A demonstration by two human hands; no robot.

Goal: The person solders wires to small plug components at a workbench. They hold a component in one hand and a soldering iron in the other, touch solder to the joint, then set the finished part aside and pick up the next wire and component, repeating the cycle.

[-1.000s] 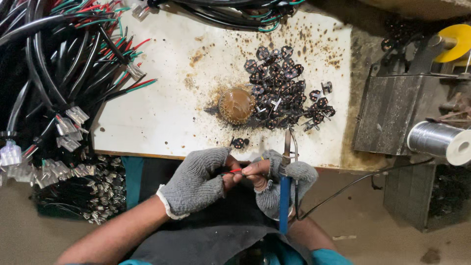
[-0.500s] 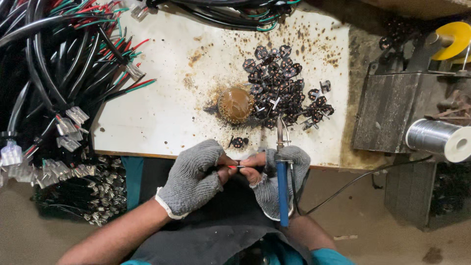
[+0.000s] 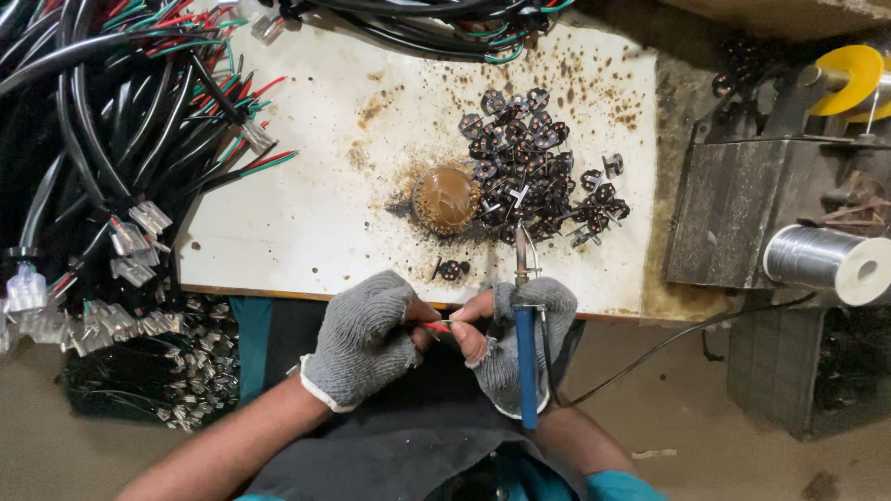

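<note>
My left hand (image 3: pixel 364 336), in a grey knit glove, pinches a thin red wire (image 3: pixel 434 326) at the near edge of the white bench top (image 3: pixel 316 186). My right hand (image 3: pixel 520 334), gloved too, touches the same wire with its fingertips and grips a soldering iron with a blue handle (image 3: pixel 526 362), its tip pointing away from me over the bench. A single small black part (image 3: pixel 451 270) lies just beyond my hands. Farther on sit a round brown flux tin (image 3: pixel 445 199) and a heap of several black round parts (image 3: pixel 534 167).
Bundles of black, red and green cables with white connectors (image 3: pixel 121 139) cover the left side. A grey metal box (image 3: pixel 733 223), a spool of solder wire (image 3: pixel 821 260) and a yellow reel (image 3: pixel 849 74) stand at the right. The iron's cord (image 3: pixel 668 343) trails right.
My hands have drawn closer together on the red wire, and the soldering iron has swung slightly left, its tip now farther over the bench edge.
</note>
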